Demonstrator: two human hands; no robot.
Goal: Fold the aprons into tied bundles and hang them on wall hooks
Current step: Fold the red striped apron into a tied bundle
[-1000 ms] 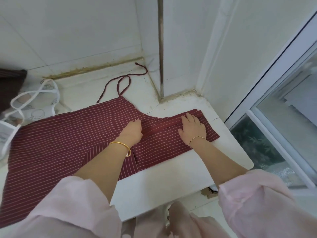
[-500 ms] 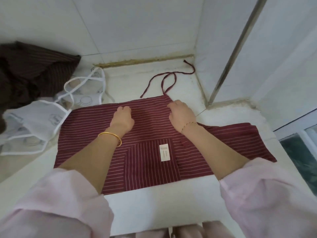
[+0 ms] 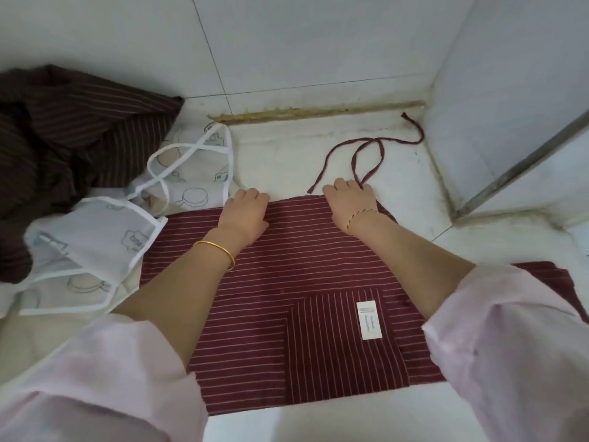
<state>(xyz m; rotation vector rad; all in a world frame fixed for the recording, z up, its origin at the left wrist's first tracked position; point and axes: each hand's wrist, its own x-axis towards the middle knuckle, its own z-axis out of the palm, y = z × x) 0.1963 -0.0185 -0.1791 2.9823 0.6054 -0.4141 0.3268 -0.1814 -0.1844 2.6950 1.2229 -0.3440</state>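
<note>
A maroon striped apron (image 3: 302,282) lies flat on the white counter (image 3: 318,422), its pocket and white label (image 3: 369,319) facing up. Its thin ties (image 3: 366,154) trail loose toward the back wall. My left hand (image 3: 247,213) sits at the apron's far edge with fingers curled down over the cloth. My right hand (image 3: 349,199) grips the same far edge where the ties start, fingers curled. Both forearms stretch across the apron.
A white printed apron with white trim (image 3: 95,247) lies crumpled to the left, overlapping the maroon one's corner. A dark brown striped apron (image 3: 63,138) is heaped at the far left. Tiled walls close the back and right, with a metal strip (image 3: 526,161).
Both hands have slid away from me across the maroon apron, from its right part to its far edge by the ties. My view has turned left, bringing the other aprons in.
</note>
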